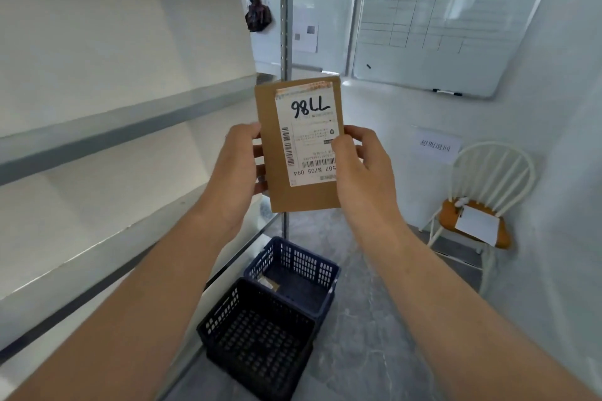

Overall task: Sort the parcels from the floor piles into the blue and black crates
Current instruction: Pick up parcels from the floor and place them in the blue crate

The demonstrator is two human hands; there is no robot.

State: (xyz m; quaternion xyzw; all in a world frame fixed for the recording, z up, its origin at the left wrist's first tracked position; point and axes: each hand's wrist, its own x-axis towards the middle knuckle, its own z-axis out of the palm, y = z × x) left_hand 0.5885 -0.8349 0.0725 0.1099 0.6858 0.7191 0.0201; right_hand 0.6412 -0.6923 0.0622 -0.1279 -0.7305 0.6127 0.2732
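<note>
I hold a flat brown cardboard parcel (306,195) upright at chest height, its white shipping label with handwritten digits facing me upside down. My left hand (236,169) grips its left edge and my right hand (361,169) grips its right edge, thumb on the label. On the floor below stand two crates side by side: a blue crate (303,259) farther away with a small packet lying inside, and a black crate (228,312) nearer to me with nothing visible in it.
Metal shelving (130,120) runs along the left, with an upright post (286,26) behind the parcel. A white chair (488,179) with an orange cushion and a paper on it stands at the right. Whiteboards (439,32) hang on the far wall. Grey floor lies beside the crates.
</note>
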